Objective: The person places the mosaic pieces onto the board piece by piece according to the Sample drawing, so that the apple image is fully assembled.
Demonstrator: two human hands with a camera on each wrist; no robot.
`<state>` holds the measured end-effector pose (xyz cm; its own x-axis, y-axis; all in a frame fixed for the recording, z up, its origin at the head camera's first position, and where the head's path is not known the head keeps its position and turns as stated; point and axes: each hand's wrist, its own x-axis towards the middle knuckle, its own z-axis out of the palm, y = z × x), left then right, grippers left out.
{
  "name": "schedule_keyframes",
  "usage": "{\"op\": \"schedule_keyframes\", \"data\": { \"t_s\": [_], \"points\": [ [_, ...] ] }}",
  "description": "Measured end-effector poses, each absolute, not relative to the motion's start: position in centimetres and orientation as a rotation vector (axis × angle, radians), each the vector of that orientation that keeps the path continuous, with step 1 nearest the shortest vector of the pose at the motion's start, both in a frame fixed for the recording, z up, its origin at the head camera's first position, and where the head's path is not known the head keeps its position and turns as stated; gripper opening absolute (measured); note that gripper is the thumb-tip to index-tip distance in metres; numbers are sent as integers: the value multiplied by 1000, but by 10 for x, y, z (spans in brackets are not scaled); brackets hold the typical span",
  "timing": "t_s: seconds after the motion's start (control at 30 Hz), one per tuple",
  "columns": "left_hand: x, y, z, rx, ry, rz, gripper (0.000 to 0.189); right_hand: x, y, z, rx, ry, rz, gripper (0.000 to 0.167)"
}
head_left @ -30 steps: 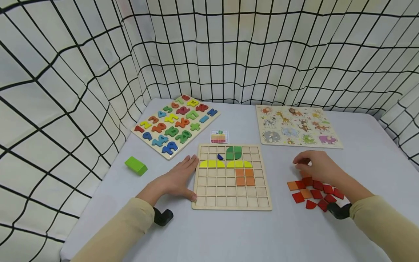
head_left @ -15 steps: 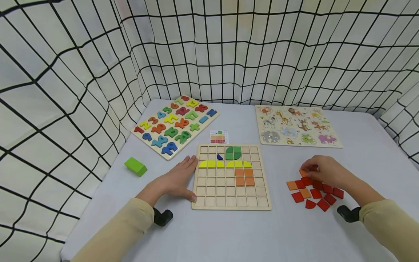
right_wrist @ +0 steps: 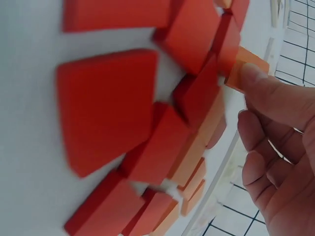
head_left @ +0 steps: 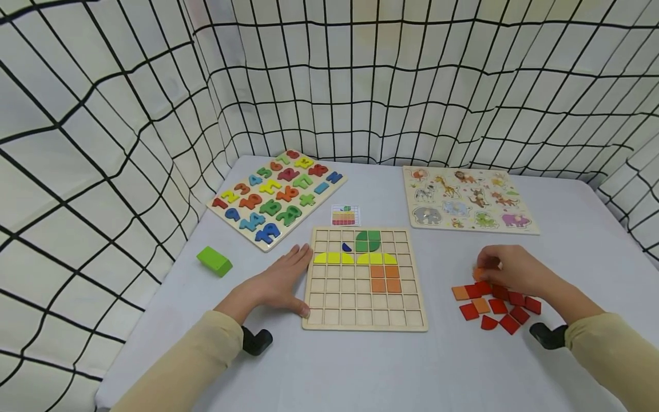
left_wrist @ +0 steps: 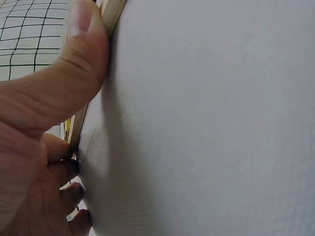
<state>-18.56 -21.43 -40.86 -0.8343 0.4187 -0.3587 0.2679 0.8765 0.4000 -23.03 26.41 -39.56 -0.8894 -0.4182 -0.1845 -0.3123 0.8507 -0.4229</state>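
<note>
Right hand pinches an orange tile, red tiles just nearer, white tablecloth reaching left from the grip to the grid board, whose left edge the left hand touches, fingers extended.

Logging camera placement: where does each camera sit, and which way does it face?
Head: on the head, forward and down toward the wooden grid board; left hand, right hand, sleeves show.
Left wrist: on that wrist, facing the tabletop and board's edge; left thumb, fingers show.
Right wrist: on that wrist, facing red tiles and a pinched orange tile; thumb, fingers show.
Head and right wrist share these tiles.
</note>
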Motion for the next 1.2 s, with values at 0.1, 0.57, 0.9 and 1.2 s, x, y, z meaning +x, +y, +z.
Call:
{"op": "schedule_keyframes", "data": {
  "t_s": [0.1, 0.57, 0.9, 1.2],
  "points": [
    [-185, -215, -408, 514, 2602, 467, 127, -232, 259, -395, -542, 2785, -597, 13],
    [-186, -215, -409, 510, 2611, 465, 128, -240, 172, -388, -660, 2680, -943, 8],
    [-184, -214, -408, 504, 2605, 489, 128, -242, 98, -391, -809, 2575, -905, 4],
    [-184, -215, -408, 505, 2612, 478, 128, -239, 68, -396, -809, 2572, -821, 3]
  ]
}}
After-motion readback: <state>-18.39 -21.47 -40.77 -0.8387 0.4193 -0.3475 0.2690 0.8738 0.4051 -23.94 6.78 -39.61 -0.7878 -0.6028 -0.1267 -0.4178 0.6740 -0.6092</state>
